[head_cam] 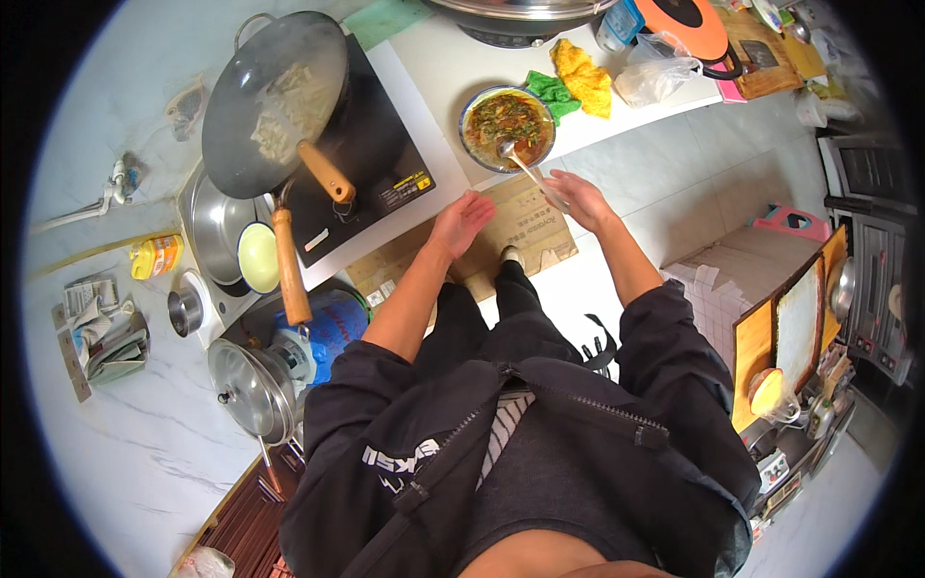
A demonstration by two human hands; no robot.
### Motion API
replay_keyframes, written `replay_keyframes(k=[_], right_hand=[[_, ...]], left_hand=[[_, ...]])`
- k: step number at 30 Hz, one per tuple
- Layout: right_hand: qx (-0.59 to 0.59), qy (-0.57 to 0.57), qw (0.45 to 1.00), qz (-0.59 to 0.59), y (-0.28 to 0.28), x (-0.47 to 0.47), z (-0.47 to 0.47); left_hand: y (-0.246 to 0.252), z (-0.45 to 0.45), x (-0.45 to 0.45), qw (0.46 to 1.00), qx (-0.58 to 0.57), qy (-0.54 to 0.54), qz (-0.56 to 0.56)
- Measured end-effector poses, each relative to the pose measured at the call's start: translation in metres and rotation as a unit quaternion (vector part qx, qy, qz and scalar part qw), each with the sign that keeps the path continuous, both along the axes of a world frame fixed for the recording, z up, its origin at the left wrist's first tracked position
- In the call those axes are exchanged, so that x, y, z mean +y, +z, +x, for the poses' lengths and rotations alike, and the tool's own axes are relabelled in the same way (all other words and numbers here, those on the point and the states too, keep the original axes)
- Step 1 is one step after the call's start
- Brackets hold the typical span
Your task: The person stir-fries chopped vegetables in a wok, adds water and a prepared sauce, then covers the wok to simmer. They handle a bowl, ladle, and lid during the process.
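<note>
My left hand (pixel 462 222) is held in the air in front of the induction cooktop (pixel 379 155), fingers extended and holding nothing. My right hand (pixel 578 199) is beside the pale handle of a spoon (pixel 533 173), its fingers stretched out; whether they touch the handle is unclear. The spoon's bowl rests in a blue-rimmed bowl (pixel 462 137) of reddish broth with chopped greens. On the cooktop stands a wok (pixel 235 137) with a long wooden handle, holding pale sliced food (pixel 278 126) under steam. A spatula with a wooden handle (pixel 325 172) leans in it.
Green (pixel 553 94) and yellow cloths (pixel 584 78) lie beside the bowl. Behind them are a plastic bag (pixel 654 79) and a large lidded pan (pixel 520 11). A pale green bowl (pixel 258 256) sits by a metal basin (pixel 217 231). Flattened cardboard (pixel 531 227) covers the floor.
</note>
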State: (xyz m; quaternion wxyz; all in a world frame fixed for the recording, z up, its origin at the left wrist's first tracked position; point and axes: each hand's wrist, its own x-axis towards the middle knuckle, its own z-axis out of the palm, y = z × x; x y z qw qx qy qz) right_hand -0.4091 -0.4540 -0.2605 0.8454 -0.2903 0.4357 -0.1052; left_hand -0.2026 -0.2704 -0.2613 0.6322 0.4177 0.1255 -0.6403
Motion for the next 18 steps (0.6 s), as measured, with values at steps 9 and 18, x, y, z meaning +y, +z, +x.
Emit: replay_keyframes(k=[9, 18], right_hand=[[-0.088, -0.013, 0.995, -0.039, -0.030, -0.038, 0.020], [-0.049, 0.042, 0.993, -0.103, -0.031, -0.092, 0.037]], left_hand=[[-0.021, -0.017, 0.029, 0.999, 0.023, 0.022, 0.024], [-0.018, -0.038, 0.038, 0.998, 0.042, 0.034, 0.045]])
